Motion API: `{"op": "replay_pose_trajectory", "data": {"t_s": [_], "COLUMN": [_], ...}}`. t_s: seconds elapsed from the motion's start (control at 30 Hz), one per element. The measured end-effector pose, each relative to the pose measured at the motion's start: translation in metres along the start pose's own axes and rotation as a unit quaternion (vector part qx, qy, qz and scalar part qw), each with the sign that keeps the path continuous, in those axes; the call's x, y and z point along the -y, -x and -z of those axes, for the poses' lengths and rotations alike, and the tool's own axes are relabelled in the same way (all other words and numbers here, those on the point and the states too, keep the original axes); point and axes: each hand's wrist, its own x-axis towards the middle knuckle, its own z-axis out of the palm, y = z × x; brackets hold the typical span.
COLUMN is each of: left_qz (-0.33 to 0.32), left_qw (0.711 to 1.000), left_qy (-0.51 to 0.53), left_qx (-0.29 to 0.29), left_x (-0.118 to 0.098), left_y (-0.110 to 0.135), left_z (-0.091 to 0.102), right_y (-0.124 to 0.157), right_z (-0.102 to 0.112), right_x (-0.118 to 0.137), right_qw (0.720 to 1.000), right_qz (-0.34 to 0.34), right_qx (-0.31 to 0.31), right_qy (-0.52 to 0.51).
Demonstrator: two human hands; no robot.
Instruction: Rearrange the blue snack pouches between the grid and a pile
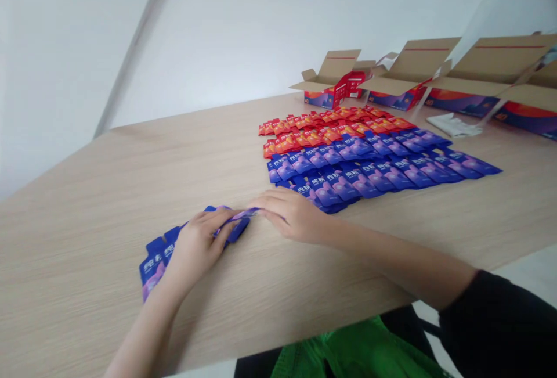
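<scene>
Between my two hands a blue-purple packet (246, 213) is held, seen nearly edge-on. My left hand (198, 244) grips its left end, over a small overlapping group of blue packets (155, 262) lying on the table. With fingers and thumb pinched together, my right hand (289, 212) holds the packet's other end. Just beyond my right hand, overlapping rows of blue packets (374, 177) with pink-purple pictures are laid out. Behind them lie rows of red-orange packets (322, 131). Part of the left group is hidden under my left hand.
Open cardboard boxes with raised flaps, such as the nearest-left box (319, 99) and another box (461, 101), line the back right. A white folded sheet (452, 125) lies before them. The pale wooden table (108, 192) meets a white wall (243, 29).
</scene>
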Motion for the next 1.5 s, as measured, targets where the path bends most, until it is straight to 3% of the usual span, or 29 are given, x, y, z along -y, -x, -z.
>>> {"op": "replay_pose_trajectory", "data": {"t_s": [0.1,0.2,0.27,0.37,0.47,0.53,0.67,0.73,0.83,0.93,1.03,1.13,1.3,1.5], "left_qz": [-0.017,-0.025,-0.022,0.001,0.007,0.017,0.142,0.243,0.369,0.423,0.438,0.445,0.417,0.400], "left_qw": [0.998,0.991,0.981,0.965,0.957,0.963,0.965,0.931,0.831,0.750,0.723,0.715,0.734,0.745], "left_qy": [0.052,0.121,0.174,0.232,0.243,0.225,0.206,0.267,0.416,0.507,0.534,0.538,0.533,0.531], "left_qx": [0.028,0.058,0.076,0.124,0.158,0.146,0.085,0.056,0.021,0.020,0.019,0.032,0.064,0.059], "left_x": [-0.022,-0.038,-0.045,-0.047,-0.040,-0.031,-0.011,-0.008,-0.013,-0.021,-0.024,-0.024,-0.025,-0.026], "left_y": [-0.035,-0.054,-0.056,-0.048,-0.038,-0.034,-0.032,-0.032,-0.032,-0.032,-0.034,-0.035,-0.033,-0.031], "left_z": [-0.010,-0.027,-0.037,-0.044,-0.044,-0.042,-0.047,-0.056,-0.070,-0.079,-0.081,-0.079,-0.080,-0.084], "right_y": [0.021,0.040,0.050,0.058,0.059,0.057,0.057,0.060,0.066,0.069,0.069,0.068,0.067,0.068], "right_z": [0.031,0.046,0.047,0.043,0.041,0.043,0.046,0.042,0.033,0.026,0.022,0.019,0.017,0.015], "right_x": [-0.009,-0.019,-0.023,-0.020,-0.010,-0.008,-0.020,-0.029,-0.037,-0.036,-0.034,-0.034,-0.035,-0.033], "right_qw": [0.995,0.987,0.985,0.989,0.997,0.997,0.989,0.980,0.968,0.963,0.959,0.960,0.966,0.964], "right_qz": [-0.078,-0.137,-0.145,-0.104,-0.064,-0.077,-0.129,-0.147,-0.144,-0.136,-0.134,-0.132,-0.132,-0.145], "right_qx": [-0.049,-0.072,-0.090,-0.097,-0.046,0.009,0.065,0.093,0.148,0.178,0.183,0.177,0.167,0.167], "right_qy": [-0.036,-0.038,-0.036,-0.033,-0.022,-0.018,0.040,0.097,0.143,0.153,0.167,0.174,0.149,0.147]}}
